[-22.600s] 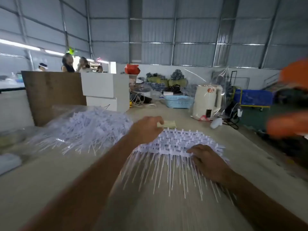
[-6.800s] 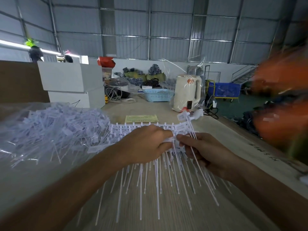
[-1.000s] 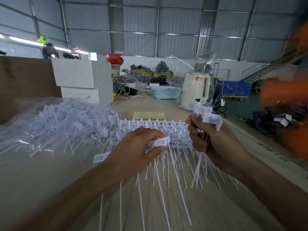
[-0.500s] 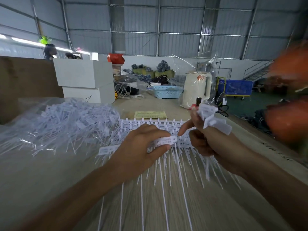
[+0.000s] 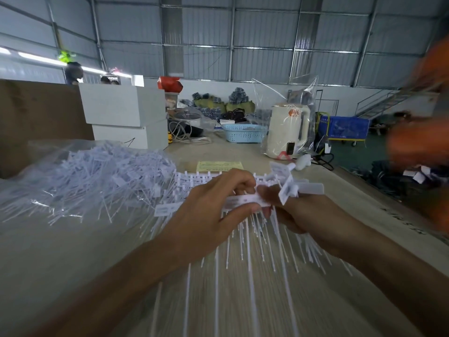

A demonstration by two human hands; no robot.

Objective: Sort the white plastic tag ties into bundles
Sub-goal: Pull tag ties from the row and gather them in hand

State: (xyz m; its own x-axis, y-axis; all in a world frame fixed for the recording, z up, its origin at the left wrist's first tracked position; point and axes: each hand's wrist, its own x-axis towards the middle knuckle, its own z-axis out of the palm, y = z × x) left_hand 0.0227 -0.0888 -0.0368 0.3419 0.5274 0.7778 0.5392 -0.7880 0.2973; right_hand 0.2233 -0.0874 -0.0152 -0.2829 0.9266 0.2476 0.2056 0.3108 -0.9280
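Note:
A row of white plastic tag ties [image 5: 201,178] lies fanned on the wooden table [image 5: 73,259], heads away from me, thin tails [image 5: 247,242] pointing toward me. My left hand [image 5: 209,215] pinches the head of one tag tie [image 5: 240,199] between thumb and fingers. My right hand [image 5: 308,215] grips a small bundle of tag ties [image 5: 291,186], their flat heads sticking up above the fist, and its fingertips meet the left hand's tie. A loose heap of tag ties [image 5: 97,176] lies on clear plastic at the left.
A yellow paper slip [image 5: 220,166] lies behind the row. Farther back stand white boxes [image 5: 124,113], a blue basket [image 5: 244,133] and a cream kettle [image 5: 286,130] in plastic. A brown board [image 5: 38,110] is at the left. A blurred person in orange [image 5: 422,142] is at the right.
My right hand has come down and left with its bundle until its fingertips meet the tie pinched in my left hand. My left hand stayed over the row.

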